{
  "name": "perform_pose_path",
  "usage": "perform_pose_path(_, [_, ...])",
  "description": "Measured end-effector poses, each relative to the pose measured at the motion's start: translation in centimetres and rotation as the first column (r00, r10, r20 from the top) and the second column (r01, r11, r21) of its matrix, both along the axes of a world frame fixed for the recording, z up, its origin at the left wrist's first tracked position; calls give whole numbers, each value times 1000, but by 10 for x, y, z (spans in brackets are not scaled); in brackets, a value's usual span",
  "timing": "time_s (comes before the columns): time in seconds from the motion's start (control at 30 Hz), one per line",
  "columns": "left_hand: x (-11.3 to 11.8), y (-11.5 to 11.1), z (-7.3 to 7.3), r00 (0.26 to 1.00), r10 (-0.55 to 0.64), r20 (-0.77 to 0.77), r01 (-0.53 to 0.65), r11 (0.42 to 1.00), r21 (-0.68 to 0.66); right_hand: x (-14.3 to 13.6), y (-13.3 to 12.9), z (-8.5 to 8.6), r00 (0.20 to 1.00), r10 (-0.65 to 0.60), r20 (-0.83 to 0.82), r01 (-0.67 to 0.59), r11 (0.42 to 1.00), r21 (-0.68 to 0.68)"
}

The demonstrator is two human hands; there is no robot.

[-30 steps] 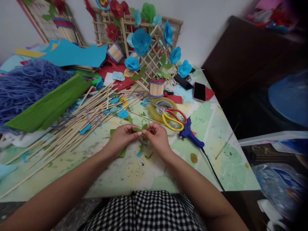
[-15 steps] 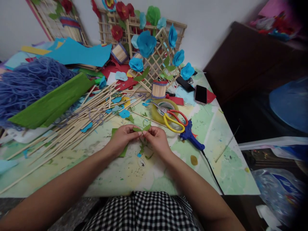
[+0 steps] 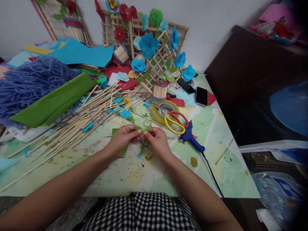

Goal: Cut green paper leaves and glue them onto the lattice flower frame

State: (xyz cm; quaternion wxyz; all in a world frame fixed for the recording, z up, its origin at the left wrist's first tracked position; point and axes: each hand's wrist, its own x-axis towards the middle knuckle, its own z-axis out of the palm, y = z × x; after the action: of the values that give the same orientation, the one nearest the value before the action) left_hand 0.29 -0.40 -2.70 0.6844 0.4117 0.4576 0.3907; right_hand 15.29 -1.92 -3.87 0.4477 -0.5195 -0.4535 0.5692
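Observation:
Close together above the table, my left hand [image 3: 125, 138] and my right hand [image 3: 157, 140] pinch a small green paper leaf piece [image 3: 147, 128] between thumbs and fingertips. Its two pointed lobes show above my fingers; the part at the pinch is hidden. A green paper sheet [image 3: 123, 153] lies partly under my left hand. Green scraps [image 3: 141, 149] are scattered below my fingertips. Scissors [image 3: 176, 122] with red and yellow handles rest across a roll of clear tape [image 3: 157, 116], beyond my right hand. Beside them lies a blue glue gun [image 3: 192, 140].
Thin wooden sticks [image 3: 72, 131] spread over the left, near blue yarn [image 3: 36, 83] and green crepe paper [image 3: 53, 102]. A stick lattice with blue paper flowers [image 3: 148, 45] stands at the back. A phone [image 3: 201, 96] lies right of it. The glue gun's cord [image 3: 213, 175] crosses the front right edge.
The green leaf piece has shifted slightly between my fingertips, its lobes now tilting more upward. Both hands keep their place, and the whole view has moved a little.

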Motion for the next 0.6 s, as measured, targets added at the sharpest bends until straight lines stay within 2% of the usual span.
perform_pose_path(0.4, [2, -1, 1, 1000, -7, -9, 7, 1000, 8, 0, 0, -2, 997, -22, 78, 18, 999, 46])
perform_pose_path(0.6, [3, -3, 1, 995, -13, -98, 20, 997, 69, 0, 0, 0, 999, -21, 46, 20, 1000, 23])
